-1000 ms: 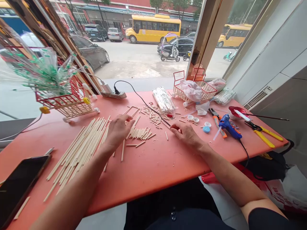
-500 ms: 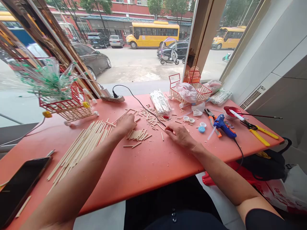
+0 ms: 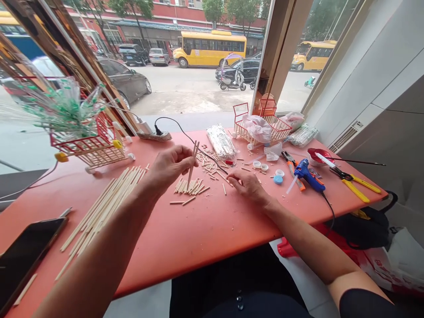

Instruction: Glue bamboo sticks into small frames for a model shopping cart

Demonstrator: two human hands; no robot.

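Observation:
My left hand [image 3: 174, 165] is raised above the table, its thumb and fingers closed on thin wooden sticks [image 3: 192, 170] that stand nearly upright; whether they are joined is hard to see. Right below them lies a small row of short cut sticks [image 3: 185, 187]. My right hand [image 3: 247, 185] rests on the table with curled fingers, its fingertips at the end of a short stick; what they grip is hidden. Loose short stick pieces [image 3: 210, 167] are scattered between my hands. Under and beside my left forearm lies a bundle of long wooden sticks [image 3: 102, 205].
A phone [image 3: 29, 251] lies at left. Stick-built carts [image 3: 92, 154] stand at the back corners. A silvery wrapped pack [image 3: 221, 140] and black cable [image 3: 202, 152] lie behind my hands. At right are a blue glue gun [image 3: 308, 176], yellow-handled cutters [image 3: 357, 187] and a red bowl [image 3: 314, 154].
My left hand has lifted off the table and turned, taking up the thin sticks that lay beneath it. My right hand has stayed in place.

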